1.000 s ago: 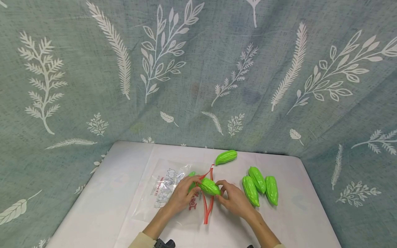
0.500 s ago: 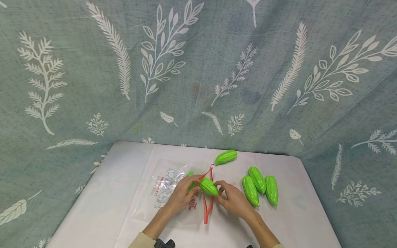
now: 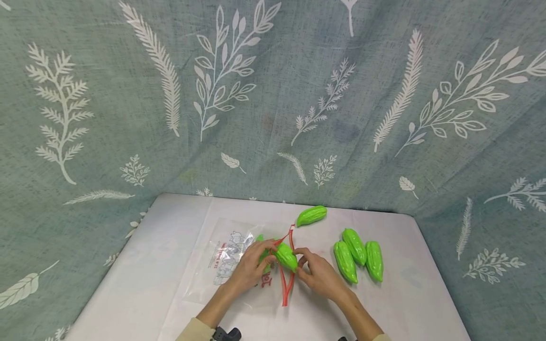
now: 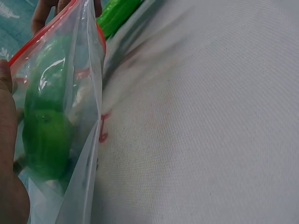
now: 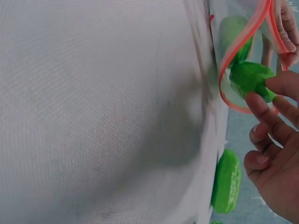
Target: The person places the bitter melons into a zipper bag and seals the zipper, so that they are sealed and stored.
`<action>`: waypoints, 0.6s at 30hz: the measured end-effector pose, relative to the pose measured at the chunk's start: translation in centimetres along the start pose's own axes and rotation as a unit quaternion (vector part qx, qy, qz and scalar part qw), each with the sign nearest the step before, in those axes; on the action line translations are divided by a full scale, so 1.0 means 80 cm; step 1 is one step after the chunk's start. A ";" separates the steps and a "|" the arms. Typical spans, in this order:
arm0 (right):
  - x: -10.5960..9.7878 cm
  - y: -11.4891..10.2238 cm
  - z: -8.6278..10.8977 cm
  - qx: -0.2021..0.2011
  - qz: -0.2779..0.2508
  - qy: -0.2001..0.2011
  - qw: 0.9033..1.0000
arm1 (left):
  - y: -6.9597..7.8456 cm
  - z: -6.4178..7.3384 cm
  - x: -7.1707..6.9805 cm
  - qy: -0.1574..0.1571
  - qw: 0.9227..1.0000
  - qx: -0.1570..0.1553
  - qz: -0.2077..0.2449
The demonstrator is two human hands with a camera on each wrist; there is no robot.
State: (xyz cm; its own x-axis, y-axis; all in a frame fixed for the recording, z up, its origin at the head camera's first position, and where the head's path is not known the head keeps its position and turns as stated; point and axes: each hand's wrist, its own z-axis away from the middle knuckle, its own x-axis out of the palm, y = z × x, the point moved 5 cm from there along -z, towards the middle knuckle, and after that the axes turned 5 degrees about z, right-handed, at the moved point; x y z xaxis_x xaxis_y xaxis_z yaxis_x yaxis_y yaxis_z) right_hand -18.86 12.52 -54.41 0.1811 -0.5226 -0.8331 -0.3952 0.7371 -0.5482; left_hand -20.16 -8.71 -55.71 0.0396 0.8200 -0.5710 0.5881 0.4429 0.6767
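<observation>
Shifted slightly leftward at lower centre, one green gourd [image 3: 286, 256] sits pinched by the right hand [image 3: 320, 273], the left hand [image 3: 252, 265] pinching the clear bag [image 3: 228, 258].

Bright green gourds [image 3: 286, 256], red-edged clear bag [image 3: 230, 258], grey-green cloth [image 3: 264, 113] with white leaf print

The head view looks forward and down over the surface [image 3: 409, 303]; close wrist views share the bag [image 3: 230, 255].

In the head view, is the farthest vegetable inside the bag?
No, the farthest vegetable lies on the table, outside the bag.
</observation>
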 end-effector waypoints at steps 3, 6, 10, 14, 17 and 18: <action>0.001 -0.001 0.000 -0.002 -0.012 -0.003 1.000 | 0.000 -0.001 0.000 -0.002 1.000 -0.004 0.000; 0.002 -0.001 -0.001 0.001 -0.024 -0.009 1.000 | 0.000 -0.001 0.001 -0.004 1.000 -0.004 0.001; 0.003 -0.002 -0.002 0.004 -0.048 -0.018 0.999 | 0.001 -0.002 0.001 -0.004 1.000 -0.003 0.003; 0.004 -0.004 -0.002 0.004 -0.062 -0.030 0.998 | 0.003 -0.002 0.003 -0.005 1.000 0.006 0.007; 0.006 -0.005 -0.003 0.001 -0.065 -0.043 0.997 | 0.003 -0.003 0.004 -0.007 1.000 0.006 0.008; 0.007 -0.005 -0.003 -0.001 -0.067 -0.047 0.997 | 0.003 -0.003 0.004 -0.008 1.000 0.003 0.007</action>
State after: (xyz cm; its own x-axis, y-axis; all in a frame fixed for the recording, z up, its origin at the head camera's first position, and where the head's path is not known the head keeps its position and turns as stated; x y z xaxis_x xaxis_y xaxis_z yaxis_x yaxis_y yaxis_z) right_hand -18.81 11.82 -54.67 0.3150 -0.5734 -0.7563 -0.3638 0.6630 -0.6543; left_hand -20.19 -8.26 -55.62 0.0610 0.8206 -0.5683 0.5923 0.4285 0.6823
